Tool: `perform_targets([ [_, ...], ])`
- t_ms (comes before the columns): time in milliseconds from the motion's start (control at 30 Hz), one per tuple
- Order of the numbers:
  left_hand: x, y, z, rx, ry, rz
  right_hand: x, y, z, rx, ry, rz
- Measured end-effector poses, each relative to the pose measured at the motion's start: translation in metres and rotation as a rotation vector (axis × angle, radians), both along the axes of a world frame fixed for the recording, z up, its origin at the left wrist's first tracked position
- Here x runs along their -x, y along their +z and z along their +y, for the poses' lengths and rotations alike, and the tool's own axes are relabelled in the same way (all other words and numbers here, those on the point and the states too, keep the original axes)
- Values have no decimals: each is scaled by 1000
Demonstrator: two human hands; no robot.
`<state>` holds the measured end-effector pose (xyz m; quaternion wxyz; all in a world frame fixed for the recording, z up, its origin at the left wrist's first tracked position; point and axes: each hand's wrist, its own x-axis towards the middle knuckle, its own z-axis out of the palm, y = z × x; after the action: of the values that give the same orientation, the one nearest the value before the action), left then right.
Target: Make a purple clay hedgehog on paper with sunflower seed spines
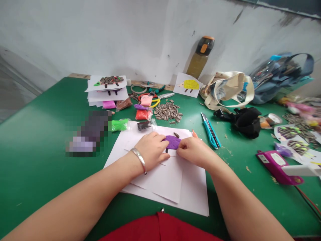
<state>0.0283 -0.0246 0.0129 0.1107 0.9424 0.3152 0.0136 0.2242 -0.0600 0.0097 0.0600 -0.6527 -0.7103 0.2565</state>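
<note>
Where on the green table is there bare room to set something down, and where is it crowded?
Widest: the green table left of the pixelated object. Smaller, with a few scraps: between the blue utility knife and the magenta box. Crowded: beyond the white paper, where colored packets, seeds and scissors sit close together.

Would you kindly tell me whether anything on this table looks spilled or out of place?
Slightly: heaped seeds lie loose on the table without a dish, and pale scraps right of the cutter look like stray litter.
</note>
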Motion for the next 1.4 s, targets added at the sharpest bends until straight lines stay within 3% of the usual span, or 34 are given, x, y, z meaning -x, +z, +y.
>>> perform_targets([
  [233, 0, -1, 0, 1, 3, -16, 1, 3, -1, 13, -1, 11],
  [433, 0, 0, 0, -1, 5, -3, -11, 15, -2, 164, 71, 143],
  [767, 0, -1, 1, 19, 17, -25, -10, 6, -3, 26, 121, 5],
  [1133, 0, -1, 1, 22, 11, -14, -6, 4, -4, 5, 126, -26],
  [1400, 0, 2, 1, 31, 13, 26, -17, 10, -1, 129, 173, 95],
])
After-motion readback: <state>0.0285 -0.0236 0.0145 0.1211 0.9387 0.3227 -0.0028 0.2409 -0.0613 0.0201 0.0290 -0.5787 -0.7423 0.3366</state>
